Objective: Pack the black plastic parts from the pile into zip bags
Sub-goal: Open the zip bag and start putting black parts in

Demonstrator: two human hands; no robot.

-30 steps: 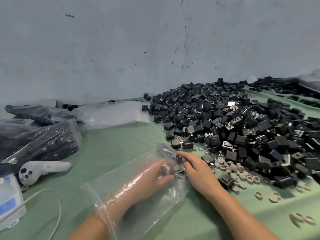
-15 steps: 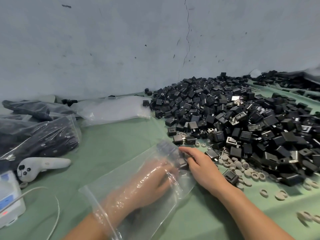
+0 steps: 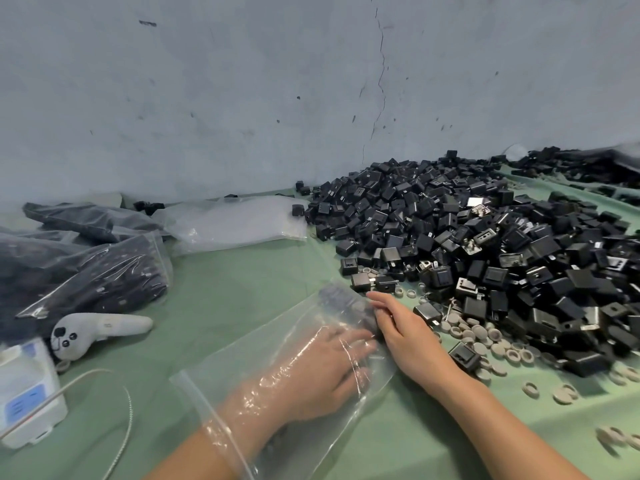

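Observation:
A clear zip bag (image 3: 242, 362) lies flat on the green table cover, its mouth toward me. My left hand (image 3: 322, 372) is inside it up to the wrist, fingers stretched flat toward a few black plastic parts (image 3: 343, 303) at the bag's far end. My right hand (image 3: 408, 337) is outside the bag at its right edge, with straight fingers touching those parts through the plastic. The big pile of black plastic parts (image 3: 485, 237) spreads just beyond and to the right of my right hand.
Filled zip bags (image 3: 97, 282) lie at the left, and a stack of empty clear bags (image 3: 235, 223) sits by the wall. A white controller (image 3: 100, 329), a white device (image 3: 27, 393) and a cable (image 3: 128, 420) are near left. Grey rings (image 3: 485, 337) litter the pile's near edge.
My left hand's fingers have flattened out inside the bag. My right hand has stayed at the bag's edge against the parts. The view has shifted slightly.

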